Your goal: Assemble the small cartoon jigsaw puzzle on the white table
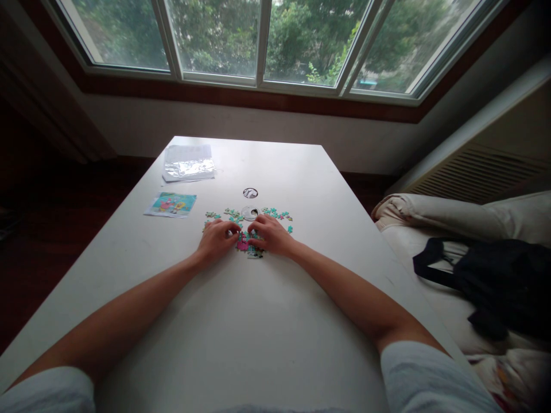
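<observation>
Both my hands rest on a white table (pixel 267 321) over a small cluster of teal and pink jigsaw pieces (pixel 247 245). My left hand (pixel 216 238) lies palm down with its fingers curled, fingertips on the pieces. My right hand (pixel 270 234) sits beside it, fingers bent and pressing on the joined pieces. The two hands almost touch. More loose pieces (pixel 278 214) are scattered just beyond the hands. What lies under the fingers is hidden.
A colourful picture card (pixel 171 204) lies at the left, a clear plastic bag (pixel 188 164) farther back. Two round cable holes (pixel 250 193) are in the table's middle. A cushioned seat with a black bag (pixel 495 287) stands to the right. Windows are ahead.
</observation>
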Demonstrator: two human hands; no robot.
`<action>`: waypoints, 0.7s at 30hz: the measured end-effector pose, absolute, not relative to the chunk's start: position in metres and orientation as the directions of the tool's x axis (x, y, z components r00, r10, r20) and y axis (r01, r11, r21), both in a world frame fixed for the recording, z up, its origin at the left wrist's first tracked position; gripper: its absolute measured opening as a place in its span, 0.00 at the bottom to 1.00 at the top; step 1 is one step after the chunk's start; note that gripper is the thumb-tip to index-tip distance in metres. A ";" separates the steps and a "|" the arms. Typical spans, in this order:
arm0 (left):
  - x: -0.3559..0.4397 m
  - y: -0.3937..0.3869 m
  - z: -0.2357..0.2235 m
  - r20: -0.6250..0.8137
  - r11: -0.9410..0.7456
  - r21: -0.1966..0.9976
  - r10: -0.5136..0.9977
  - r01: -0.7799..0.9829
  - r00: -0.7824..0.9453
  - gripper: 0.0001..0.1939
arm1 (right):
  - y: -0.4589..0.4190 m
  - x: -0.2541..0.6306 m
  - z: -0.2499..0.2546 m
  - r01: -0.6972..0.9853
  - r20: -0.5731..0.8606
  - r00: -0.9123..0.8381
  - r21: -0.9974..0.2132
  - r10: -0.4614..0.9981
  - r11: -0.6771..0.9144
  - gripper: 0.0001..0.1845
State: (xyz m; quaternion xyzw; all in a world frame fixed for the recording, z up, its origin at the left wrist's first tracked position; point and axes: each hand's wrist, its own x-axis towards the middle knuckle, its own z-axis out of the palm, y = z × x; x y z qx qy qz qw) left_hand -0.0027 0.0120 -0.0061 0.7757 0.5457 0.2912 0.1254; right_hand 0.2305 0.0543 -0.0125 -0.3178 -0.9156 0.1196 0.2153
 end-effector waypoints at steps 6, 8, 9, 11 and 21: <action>-0.003 0.012 -0.006 0.322 -0.391 0.474 0.911 0.789 0.259 0.06 | 0.055 0.230 -0.014 0.528 0.321 -0.706 -0.356 0.632 0.771 0.14; -0.003 0.012 -0.007 0.321 -0.399 0.463 0.908 0.791 0.270 0.06 | 0.055 0.230 -0.013 0.524 0.321 -0.709 -0.355 0.628 0.774 0.14; -0.003 0.013 -0.007 0.321 -0.402 0.459 0.906 0.792 0.274 0.06 | 0.055 0.230 -0.013 0.522 0.321 -0.711 -0.354 0.625 0.776 0.15; -0.003 0.013 -0.008 0.324 -0.405 0.453 0.905 0.794 0.277 0.06 | 0.055 0.230 -0.013 0.519 0.326 -0.713 -0.352 0.621 0.779 0.15; -0.004 0.015 -0.011 0.323 -0.441 0.421 0.889 0.793 0.323 0.06 | 0.055 0.231 -0.013 0.520 0.325 -0.712 -0.352 0.623 0.778 0.15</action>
